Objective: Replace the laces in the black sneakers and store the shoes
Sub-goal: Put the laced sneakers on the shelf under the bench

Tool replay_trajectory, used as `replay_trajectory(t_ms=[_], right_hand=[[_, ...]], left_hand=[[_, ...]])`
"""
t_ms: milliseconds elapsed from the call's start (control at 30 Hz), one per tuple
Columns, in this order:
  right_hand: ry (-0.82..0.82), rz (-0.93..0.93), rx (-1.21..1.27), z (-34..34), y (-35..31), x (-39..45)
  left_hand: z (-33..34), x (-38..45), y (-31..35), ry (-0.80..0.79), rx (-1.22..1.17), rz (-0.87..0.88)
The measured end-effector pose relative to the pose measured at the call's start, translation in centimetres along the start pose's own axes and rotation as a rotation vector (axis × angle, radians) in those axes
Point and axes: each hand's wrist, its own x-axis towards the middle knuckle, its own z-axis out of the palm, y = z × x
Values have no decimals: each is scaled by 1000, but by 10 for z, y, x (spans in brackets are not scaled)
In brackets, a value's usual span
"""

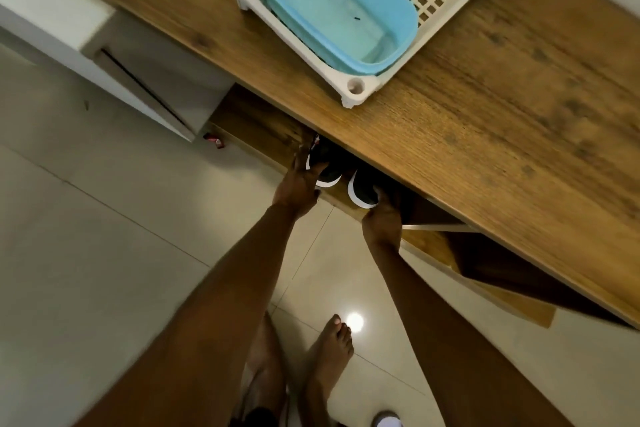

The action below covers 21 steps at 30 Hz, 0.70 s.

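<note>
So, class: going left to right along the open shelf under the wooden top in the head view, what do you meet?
Red wrapper → left hand → left sneaker → right sneaker → right hand → open cabinet door.

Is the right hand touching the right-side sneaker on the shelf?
Touching. In the head view the right hand curls its fingers over the heel of the black sneaker, with no gap visible between them.
</note>
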Motion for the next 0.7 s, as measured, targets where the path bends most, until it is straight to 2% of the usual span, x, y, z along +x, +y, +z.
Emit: replay_trajectory(t_ms=[133, 433, 567, 700], right_hand=[[24, -112, 0, -13, -12, -29], [-132, -287, 59, -22, -108, -101], [-270, -315, 80, 15, -147, -104], [-356, -405, -17, 75, -159, -80]], left_hand=[[-23, -40, 21, 119, -96, -31], [-87, -123, 37, 224, -210, -373], [-99, -132, 9, 244, -244, -448], [-87, -125, -43, 304, -298, -598]])
